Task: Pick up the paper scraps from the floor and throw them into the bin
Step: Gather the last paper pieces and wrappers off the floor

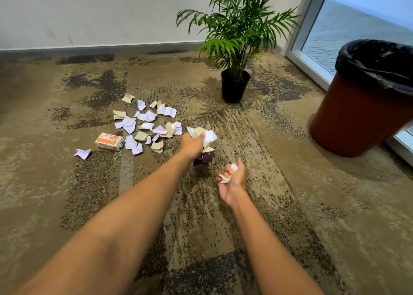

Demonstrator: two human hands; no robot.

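Paper scraps (145, 125) lie scattered on the carpet (67, 183) in a loose patch left of centre, one stray piece (82, 153) off to the near left. We are mid-gather: our left hand (192, 145) is curled round a bunch of scraps (204, 136) at the right edge of the patch, and our right hand (232, 180), nearer and just to the right, pinches a few small pieces (225, 178) in its fingers. Something purple (202, 159) shows under the left wrist; we cannot tell what it is.

Both hands look fairly full, so we judge the next move is a carry to the bin (366, 107), which stands well apart at the far right by the window (357, 26), its black liner (377, 60) open at the top. Many scraps remain, so more trips seem needed.

A potted plant (235, 49) stands beyond the patch, left of the path to the bin. A small printed carton (110, 142) lies among the scraps at their left edge.
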